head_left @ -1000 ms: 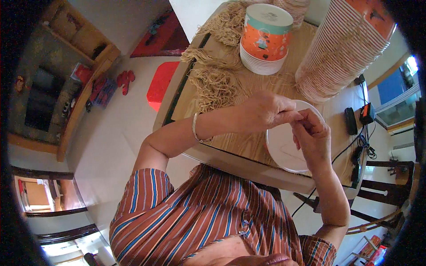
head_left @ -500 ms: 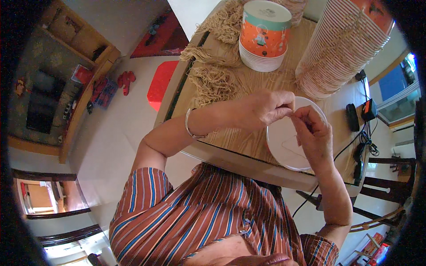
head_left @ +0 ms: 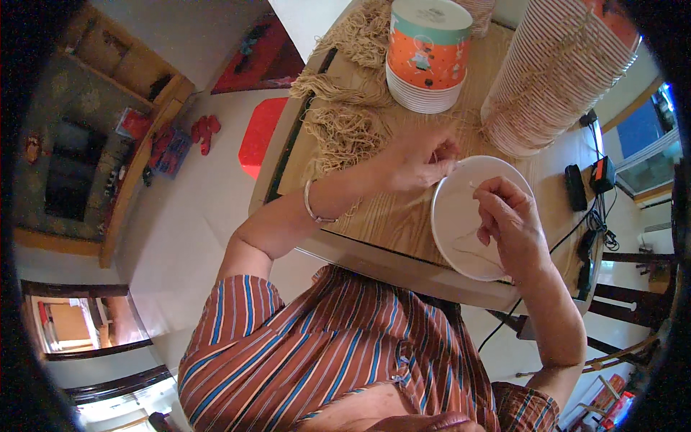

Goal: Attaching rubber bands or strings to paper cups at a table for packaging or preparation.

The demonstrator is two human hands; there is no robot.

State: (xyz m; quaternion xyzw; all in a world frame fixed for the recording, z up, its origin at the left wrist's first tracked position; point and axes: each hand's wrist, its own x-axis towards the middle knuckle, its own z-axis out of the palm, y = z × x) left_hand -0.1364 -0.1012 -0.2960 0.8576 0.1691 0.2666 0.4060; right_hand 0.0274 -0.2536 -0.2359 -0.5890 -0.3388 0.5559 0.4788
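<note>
Pinched fingertips are being pressed together on both sides: the left hand (head_left: 417, 155) is being held at the upper rim of a white paper bowl (head_left: 461, 216), its grip closed on what looks like a thin pale string (head_left: 481, 248), though the strand itself is too fine there to be made out for certain. At the bowl's right rim the right hand (head_left: 515, 223) is being curled over, finger and thumb nipped on the same string, a loop of which is being left trailing across the white inside of the bowl. That bowl is being tipped up on its edge at the near side of the wooden counter (head_left: 389, 223), between the two hands. By the look of it, a string handle is being threaded or tied at the rim, and the work is being judged as mid-step, the knot not yet drawn tight. For the next move, a steady pull and a firm pinch are being called for, with the bowl being kept from rolling. Further back on the counter, bundles of tan string (head_left: 345, 129) are being kept ready, a stack of orange printed bowls (head_left: 426, 54) is being stood upright, and a tall leaning stack of bowls (head_left: 554, 72) is being kept to the right.
</note>
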